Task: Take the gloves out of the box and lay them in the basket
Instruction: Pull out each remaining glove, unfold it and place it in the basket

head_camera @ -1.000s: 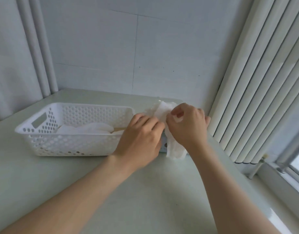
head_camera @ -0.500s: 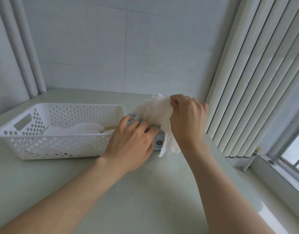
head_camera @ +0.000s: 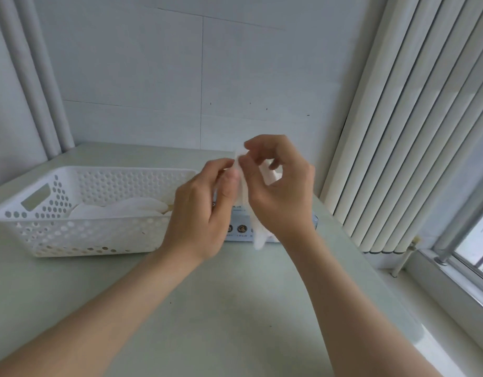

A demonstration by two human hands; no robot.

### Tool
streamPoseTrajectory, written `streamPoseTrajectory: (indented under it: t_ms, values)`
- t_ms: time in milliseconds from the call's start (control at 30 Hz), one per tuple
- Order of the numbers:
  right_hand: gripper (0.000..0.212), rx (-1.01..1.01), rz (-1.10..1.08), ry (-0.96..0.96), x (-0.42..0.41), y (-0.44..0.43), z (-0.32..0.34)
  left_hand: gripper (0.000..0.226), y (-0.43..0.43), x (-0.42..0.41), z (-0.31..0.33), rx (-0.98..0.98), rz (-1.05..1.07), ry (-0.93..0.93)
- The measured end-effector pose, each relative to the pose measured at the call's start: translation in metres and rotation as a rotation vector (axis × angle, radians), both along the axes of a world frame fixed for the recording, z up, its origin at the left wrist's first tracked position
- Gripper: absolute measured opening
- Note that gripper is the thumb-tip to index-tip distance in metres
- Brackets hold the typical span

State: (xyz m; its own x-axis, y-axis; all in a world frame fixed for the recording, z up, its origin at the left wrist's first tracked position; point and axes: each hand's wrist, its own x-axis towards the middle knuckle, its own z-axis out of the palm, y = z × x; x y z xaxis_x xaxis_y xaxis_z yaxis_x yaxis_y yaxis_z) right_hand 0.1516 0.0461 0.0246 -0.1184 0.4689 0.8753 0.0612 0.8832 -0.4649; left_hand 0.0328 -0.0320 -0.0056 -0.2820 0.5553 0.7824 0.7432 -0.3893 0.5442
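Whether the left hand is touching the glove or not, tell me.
Touching. The head view shows the left hand pinching the glove near its top edge, thumb against it; the right hand pinches it too.

Both hands meet above the pale blue box [head_camera: 241, 230]: the left hand [head_camera: 202, 213] and right hand [head_camera: 282, 194] each pinch a thin white glove [head_camera: 245, 191], its tail hanging down. Just left, the white perforated basket [head_camera: 85, 236] holds more gloves [head_camera: 120, 209].
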Motion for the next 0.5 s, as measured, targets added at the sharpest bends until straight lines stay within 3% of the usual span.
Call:
streamPoseTrajectory:
  t_ms: [100, 200, 333, 400, 500]
  values:
    - [0.019, -0.095, 0.183, -0.042, -0.004, -0.005, -0.001, 0.025, -0.001, -0.006, 0.007, 0.048, -0.024, -0.132]
    - [0.022, -0.185, 0.231, -0.036, -0.005, -0.003, -0.004, 0.014, 0.001, -0.015, 0.008, 0.03, -0.06, -0.222]
    - [0.055, -0.273, 0.065, -0.162, -0.002, 0.006, -0.009, 0.028, 0.002, -0.021, 0.006, -0.003, -0.033, -0.277]
    - [0.071, -0.337, 0.11, -0.263, -0.002, 0.009, -0.012, 0.038, 0.002, -0.024, 0.006, -0.014, -0.042, -0.29]
    - [0.065, -0.42, 0.251, -0.315, -0.004, 0.008, -0.015, 0.044, 0.001, -0.026, 0.007, -0.034, -0.059, -0.32]
